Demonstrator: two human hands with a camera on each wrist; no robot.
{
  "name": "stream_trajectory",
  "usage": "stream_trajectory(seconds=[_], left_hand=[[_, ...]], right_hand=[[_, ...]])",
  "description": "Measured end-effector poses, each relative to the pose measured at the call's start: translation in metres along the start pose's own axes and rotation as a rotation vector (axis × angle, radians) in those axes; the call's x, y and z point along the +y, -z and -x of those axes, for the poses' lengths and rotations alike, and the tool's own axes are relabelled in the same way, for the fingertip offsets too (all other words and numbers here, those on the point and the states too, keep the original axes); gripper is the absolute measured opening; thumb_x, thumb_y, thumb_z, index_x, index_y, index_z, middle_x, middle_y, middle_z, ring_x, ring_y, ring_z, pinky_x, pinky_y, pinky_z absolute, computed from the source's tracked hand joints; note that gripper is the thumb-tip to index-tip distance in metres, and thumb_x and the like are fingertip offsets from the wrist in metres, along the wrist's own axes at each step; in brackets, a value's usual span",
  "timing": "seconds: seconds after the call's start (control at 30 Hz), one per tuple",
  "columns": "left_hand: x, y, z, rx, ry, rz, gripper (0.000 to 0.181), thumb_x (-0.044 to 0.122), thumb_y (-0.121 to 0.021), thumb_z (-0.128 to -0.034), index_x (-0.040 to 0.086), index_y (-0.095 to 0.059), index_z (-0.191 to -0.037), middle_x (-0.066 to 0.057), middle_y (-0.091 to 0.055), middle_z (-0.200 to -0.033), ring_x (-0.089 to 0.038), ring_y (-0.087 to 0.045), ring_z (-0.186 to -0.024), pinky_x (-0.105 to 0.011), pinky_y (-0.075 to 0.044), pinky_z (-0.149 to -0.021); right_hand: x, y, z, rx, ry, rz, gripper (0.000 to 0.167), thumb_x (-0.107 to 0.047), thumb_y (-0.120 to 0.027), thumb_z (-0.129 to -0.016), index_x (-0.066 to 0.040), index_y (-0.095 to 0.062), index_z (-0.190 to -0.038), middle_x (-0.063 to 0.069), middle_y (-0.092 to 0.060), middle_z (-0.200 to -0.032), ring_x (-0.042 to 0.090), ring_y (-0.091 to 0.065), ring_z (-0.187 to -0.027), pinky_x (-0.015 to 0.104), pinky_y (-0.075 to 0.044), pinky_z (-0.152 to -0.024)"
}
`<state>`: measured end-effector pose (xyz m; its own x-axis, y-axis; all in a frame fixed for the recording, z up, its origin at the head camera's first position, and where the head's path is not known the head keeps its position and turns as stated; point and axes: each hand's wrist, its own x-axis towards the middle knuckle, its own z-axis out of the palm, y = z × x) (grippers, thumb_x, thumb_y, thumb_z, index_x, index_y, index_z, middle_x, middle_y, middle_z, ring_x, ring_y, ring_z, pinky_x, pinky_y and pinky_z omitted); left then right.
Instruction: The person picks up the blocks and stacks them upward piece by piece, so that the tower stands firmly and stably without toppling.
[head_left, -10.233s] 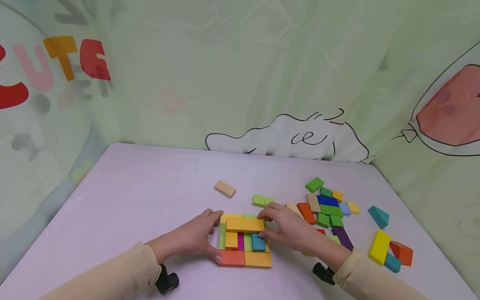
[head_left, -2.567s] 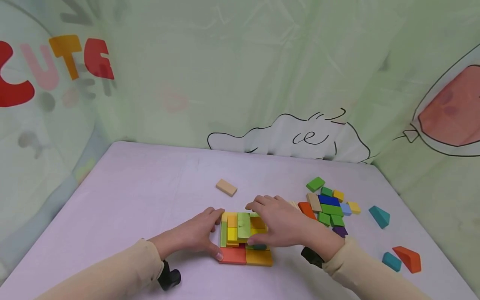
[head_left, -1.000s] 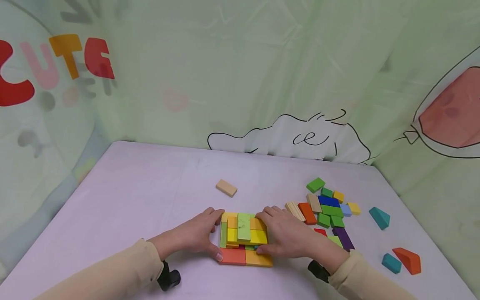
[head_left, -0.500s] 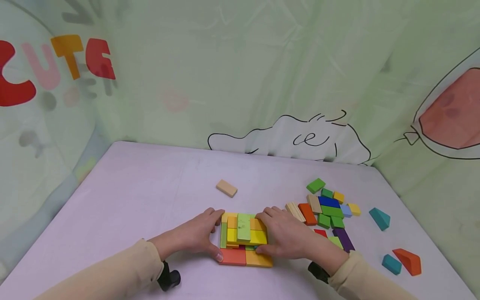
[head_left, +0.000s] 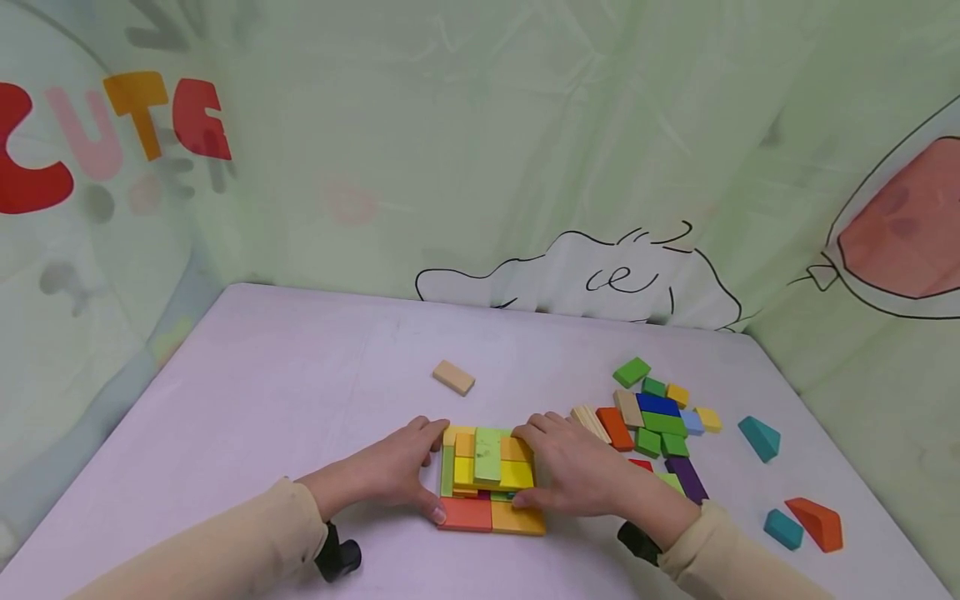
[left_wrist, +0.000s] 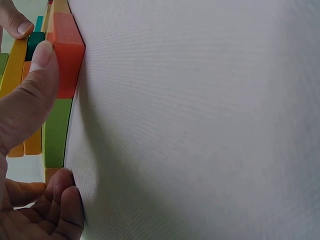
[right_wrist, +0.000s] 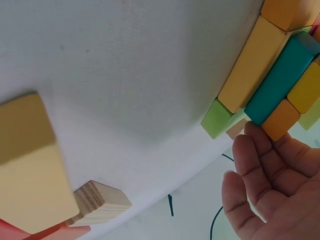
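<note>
A low stack of wooden building blocks stands between the two hands in the head view. Its bottom layer shows a red block [head_left: 465, 514] and an amber block [head_left: 517, 518] in front. Higher up, a yellow block [head_left: 517, 476] and an orange block [head_left: 516, 449] lie crosswise, and a light green block [head_left: 487, 454] lies across both. My left hand [head_left: 386, 471] grips the stack's left side, thumb on the red block and fingers at the rear corner. From the right, my right hand [head_left: 577, 467] holds the upper layers, its fingers touching the orange block [right_wrist: 281, 120] in the right wrist view.
Several loose blocks lie on the right, among them a blue block [head_left: 657, 405] and a purple block [head_left: 686, 479]. Farther right are teal [head_left: 760, 437] and red-orange [head_left: 816, 523] pieces. A plain wood block [head_left: 453, 377] lies behind the stack.
Over these ten seconds the yellow block from the right and the light green block from behind have come onto the stack. My right hand has since lowered to its right side; lately both hands stay still.
</note>
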<state>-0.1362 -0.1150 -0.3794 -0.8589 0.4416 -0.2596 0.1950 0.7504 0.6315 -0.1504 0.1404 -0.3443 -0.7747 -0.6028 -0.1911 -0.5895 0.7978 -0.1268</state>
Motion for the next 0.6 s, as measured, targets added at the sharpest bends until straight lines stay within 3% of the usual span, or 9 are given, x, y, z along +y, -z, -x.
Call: stream_trajectory(seconds=[0.6], left_hand=[[0.001, 0.003, 0.001, -0.007, -0.004, -0.005, 0.109, 0.030, -0.097, -0.0668, 0.002, -0.037, -0.154, -0.006, -0.055, -0.119, -0.018, -0.055, -0.104, -0.042, -0.055, -0.099]], right_hand=[[0.010, 0.003, 0.007, 0.004, 0.009, -0.038, 0.087, -0.054, -0.086, -0.076, -0.005, -0.056, -0.141, 0.010, -0.063, -0.133, 0.027, -0.058, -0.119, 0.052, -0.052, -0.105]])
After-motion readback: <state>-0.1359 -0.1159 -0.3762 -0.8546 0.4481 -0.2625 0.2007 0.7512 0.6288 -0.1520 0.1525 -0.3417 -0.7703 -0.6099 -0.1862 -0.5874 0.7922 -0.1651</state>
